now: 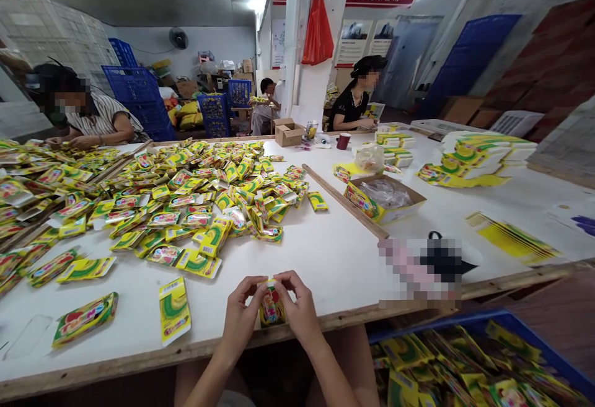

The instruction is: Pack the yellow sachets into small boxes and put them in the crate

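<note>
Close to the table's front edge, a small yellow-and-green printed carton stands upright between my two hands. My left hand pinches its top from the left, thumb and fingers together. My right hand grips the same top edge from the right, mirroring the left. The fingers hide the carton's upper end. Left of my hands lie two more cartons, one with an end flap out and one with its colourful front up. Beyond them spreads a large heap of like cartons.
Wooden strips divide the white table. To the right are an open box with plastic bags, stacked flat cartons and a blurred patch. A blue crate of cartons sits low at right. Several people work across the table and beyond.
</note>
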{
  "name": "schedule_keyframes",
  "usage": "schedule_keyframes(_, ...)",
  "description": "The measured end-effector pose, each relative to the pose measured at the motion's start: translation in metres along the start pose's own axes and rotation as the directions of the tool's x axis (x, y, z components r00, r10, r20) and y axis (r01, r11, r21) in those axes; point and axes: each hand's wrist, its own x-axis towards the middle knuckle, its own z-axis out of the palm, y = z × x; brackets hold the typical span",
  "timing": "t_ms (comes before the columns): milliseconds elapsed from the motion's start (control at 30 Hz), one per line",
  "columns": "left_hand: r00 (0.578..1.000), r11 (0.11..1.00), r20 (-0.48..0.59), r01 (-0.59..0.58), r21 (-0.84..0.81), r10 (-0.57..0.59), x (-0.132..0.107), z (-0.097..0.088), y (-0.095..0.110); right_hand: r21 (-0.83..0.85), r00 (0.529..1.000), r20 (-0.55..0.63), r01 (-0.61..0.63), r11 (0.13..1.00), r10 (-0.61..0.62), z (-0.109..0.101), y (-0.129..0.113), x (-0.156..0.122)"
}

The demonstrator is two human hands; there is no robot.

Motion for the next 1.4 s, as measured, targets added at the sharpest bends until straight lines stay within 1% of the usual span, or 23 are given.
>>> schedule_keyframes(100, 1.0, 1.0, -0.014, 0.015, 0.001, -0.015, 0.002, 0.002, 0.002, 0.055, 0.999, -0.007, -0.039, 0.998, 0.039, 0.001, 0.0, 0.003)
schedule_keyframes(300, 0.997, 0.995, -0.051, 0.051, -0.081, -0.055, 0.005, 0.009, 0.003, 0.075, 0.998, -0.02, -0.062, 0.995, 0.064, 0.003, -0.007, 0.007)
schedule_keyframes(367, 0.997, 0.994, -0.037, 0.062, -0.087, -0.065, 0.005, 0.008, 0.002, 0.1, 0.997, -0.018, -0.075, 0.992, 0.077, 0.003, -0.006, 0.007)
schedule_keyframes(500, 0.997, 0.994, 0.028, 0.072, -0.081, -0.07, 0.006, 0.004, 0.001, 0.173, 0.992, 0.007, -0.122, 0.977, 0.123, 0.001, 0.0, 0.01)
schedule_keyframes(567, 0.997, 0.994, 0.023, 0.079, -0.081, -0.078, 0.008, 0.004, 0.002, 0.2, 0.989, 0.04, -0.145, 0.969, 0.14, 0.0, 0.002, 0.013)
schedule_keyframes(700, 0.991, 0.98, -0.041, 0.118, -0.16, -0.126, 0.011, 0.01, 0.005, 0.188, 0.982, 0.103, -0.175, 0.966, 0.158, -0.004, 0.001, 0.02)
schedule_keyframes(800, 0.987, 0.963, -0.041, 0.14, -0.23, -0.153, 0.012, 0.012, 0.005, 0.159, 0.98, 0.117, -0.177, 0.971, 0.16, -0.005, -0.002, 0.025)
schedule_keyframes(900, 0.985, 0.954, -0.03, 0.155, -0.257, -0.168, 0.011, 0.012, 0.003, 0.114, 0.983, 0.117, -0.154, 0.982, 0.14, -0.006, -0.003, 0.026)
schedule_keyframes(1000, 0.989, 0.965, -0.031, 0.131, -0.229, -0.142, 0.006, 0.012, 0.0, 0.054, 0.99, 0.097, -0.111, 0.992, 0.105, -0.008, -0.002, 0.021)
schedule_keyframes(1067, 0.995, 0.983, -0.029, 0.094, -0.157, -0.1, 0.002, 0.011, -0.003, 0.035, 0.993, 0.089, -0.083, 0.996, 0.079, -0.01, -0.001, 0.013)
schedule_keyframes(1167, 1.0, 1.0, -0.013, 0.003, -0.029, -0.004, -0.003, 0.006, -0.009, 0.036, 0.995, 0.09, -0.044, 0.998, 0.04, -0.012, 0.0, 0.001)
schedule_keyframes(1267, 0.997, 0.997, 0.024, -0.072, 0.031, 0.071, -0.005, 0.002, -0.012, 0.033, 0.995, 0.093, -0.023, 0.999, 0.02, -0.007, 0.0, -0.003)
schedule_keyframes(1367, 0.992, 0.992, 0.061, -0.116, 0.053, 0.113, -0.008, 0.001, -0.011, 0.009, 0.994, 0.107, -0.007, 1.0, 0.006, 0.001, 0.0, -0.004)
schedule_keyframes(1400, 0.99, 0.99, 0.074, -0.126, 0.059, 0.122, -0.009, 0.001, -0.009, -0.011, 0.996, 0.089, 0.011, 1.0, -0.01, 0.0, 0.0, -0.007)
